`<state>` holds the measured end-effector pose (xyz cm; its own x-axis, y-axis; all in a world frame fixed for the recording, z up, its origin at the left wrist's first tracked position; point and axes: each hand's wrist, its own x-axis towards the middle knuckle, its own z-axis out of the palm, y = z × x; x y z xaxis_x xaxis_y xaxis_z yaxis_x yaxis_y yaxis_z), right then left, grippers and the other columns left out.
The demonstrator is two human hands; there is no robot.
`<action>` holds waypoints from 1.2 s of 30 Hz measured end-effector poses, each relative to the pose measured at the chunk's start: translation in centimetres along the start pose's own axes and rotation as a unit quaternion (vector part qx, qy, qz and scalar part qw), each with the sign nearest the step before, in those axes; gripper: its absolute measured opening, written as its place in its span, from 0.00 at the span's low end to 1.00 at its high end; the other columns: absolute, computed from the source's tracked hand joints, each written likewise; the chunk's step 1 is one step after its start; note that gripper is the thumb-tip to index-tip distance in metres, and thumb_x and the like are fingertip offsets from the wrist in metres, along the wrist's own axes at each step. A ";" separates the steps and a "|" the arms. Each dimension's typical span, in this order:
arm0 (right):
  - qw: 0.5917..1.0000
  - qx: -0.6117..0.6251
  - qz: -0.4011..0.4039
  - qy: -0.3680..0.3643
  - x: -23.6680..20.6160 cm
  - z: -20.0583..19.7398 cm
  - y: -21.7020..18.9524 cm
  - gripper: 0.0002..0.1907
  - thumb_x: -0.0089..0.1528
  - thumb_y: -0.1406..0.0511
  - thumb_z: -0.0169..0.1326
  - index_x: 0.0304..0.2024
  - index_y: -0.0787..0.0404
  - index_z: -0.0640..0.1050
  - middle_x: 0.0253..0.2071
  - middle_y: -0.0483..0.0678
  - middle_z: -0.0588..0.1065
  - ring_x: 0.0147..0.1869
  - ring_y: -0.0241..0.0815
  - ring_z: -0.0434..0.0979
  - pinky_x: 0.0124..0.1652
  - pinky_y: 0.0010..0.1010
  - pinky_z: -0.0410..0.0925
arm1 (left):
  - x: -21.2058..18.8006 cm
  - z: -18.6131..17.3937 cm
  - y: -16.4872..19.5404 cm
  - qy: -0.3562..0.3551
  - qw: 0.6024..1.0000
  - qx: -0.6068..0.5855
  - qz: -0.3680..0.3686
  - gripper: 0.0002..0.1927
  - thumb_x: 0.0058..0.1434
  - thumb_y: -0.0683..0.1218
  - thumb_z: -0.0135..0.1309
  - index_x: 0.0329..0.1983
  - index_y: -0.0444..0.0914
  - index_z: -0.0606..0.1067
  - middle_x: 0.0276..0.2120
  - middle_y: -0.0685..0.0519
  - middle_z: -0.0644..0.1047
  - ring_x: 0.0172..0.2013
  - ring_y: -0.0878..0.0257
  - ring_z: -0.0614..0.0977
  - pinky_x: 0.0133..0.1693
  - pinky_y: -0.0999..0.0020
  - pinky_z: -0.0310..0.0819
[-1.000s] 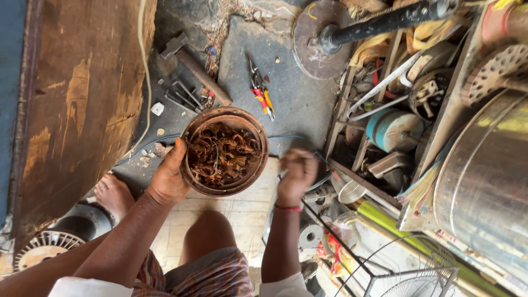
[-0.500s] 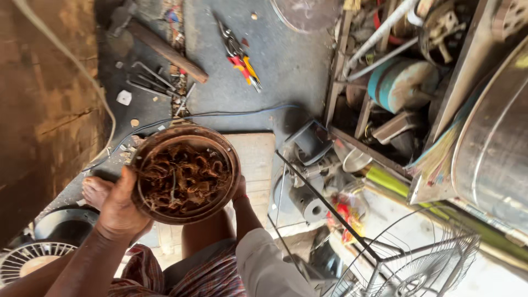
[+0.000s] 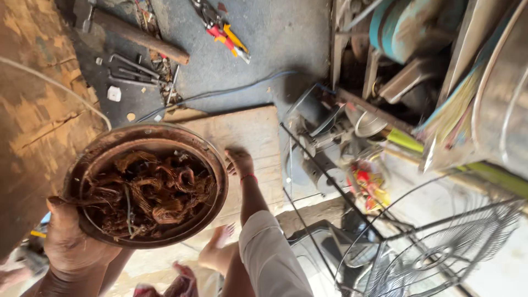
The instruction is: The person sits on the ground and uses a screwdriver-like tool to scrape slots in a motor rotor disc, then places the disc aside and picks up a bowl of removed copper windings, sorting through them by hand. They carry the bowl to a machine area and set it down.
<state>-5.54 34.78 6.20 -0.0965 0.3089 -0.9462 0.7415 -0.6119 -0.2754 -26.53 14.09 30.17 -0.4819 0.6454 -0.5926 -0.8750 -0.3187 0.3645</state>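
My left hand point(image 3: 71, 242) grips the lower left rim of a round rusty motor stator point(image 3: 146, 184) filled with tangled copper windings, held up close to the camera. My right hand point(image 3: 239, 163) rests palm down on a pale wooden board point(image 3: 247, 135) on the floor, fingers spread, with a red band at the wrist. My bare foot point(image 3: 214, 247) shows below the stator.
Red and yellow handled pliers point(image 3: 223, 27), a hammer point(image 3: 137, 36) and wrenches point(image 3: 132, 69) lie on the grey floor at the back. A wire fan guard point(image 3: 434, 253) stands at the lower right. Metal parts and a shelf point(image 3: 385, 71) crowd the right side.
The stator has come closer to the camera and lower left. My right hand has let go of its rim and pressed down on the wooden board. The view has tilted rightward.
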 end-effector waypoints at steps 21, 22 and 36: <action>0.980 -0.026 -0.195 -0.014 -31.5 -3.6 14.0 0.21 0.68 0.55 0.51 0.56 0.61 0.80 0.47 0.49 0.82 0.49 0.42 0.80 0.48 0.29 0.71 | -28.5 5.5 2.8 0.102 0.980 0.156 0.065 0.44 0.67 0.70 0.47 0.77 0.38 0.60 0.68 0.46 0.68 0.66 0.47 0.69 0.64 0.41 0.62; 0.979 -0.017 -0.198 -0.035 -33.8 -4.5 14.7 0.21 0.68 0.55 0.50 0.56 0.61 0.80 0.48 0.49 0.82 0.50 0.42 0.79 0.47 0.31 0.71 | -29.9 6.0 2.8 0.104 0.981 0.153 0.062 0.44 0.67 0.70 0.47 0.77 0.39 0.60 0.68 0.46 0.68 0.66 0.47 0.68 0.64 0.41 0.61; 0.908 0.186 -0.315 -0.202 -54.3 -15.7 9.4 0.31 0.68 0.48 0.47 0.62 0.66 0.71 0.58 0.58 0.77 0.56 0.50 0.80 0.52 0.42 0.73 | -40.4 12.2 -5.2 0.064 0.997 0.048 -0.007 0.42 0.62 0.69 0.51 0.70 0.38 0.66 0.60 0.44 0.74 0.59 0.48 0.75 0.57 0.46 0.72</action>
<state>17.16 23.68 57.70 -0.7157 0.4364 -0.5453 0.1859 -0.6336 -0.7510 -1.95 -1.82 61.01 -0.4763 0.5543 -0.6826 -0.8765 -0.2374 0.4188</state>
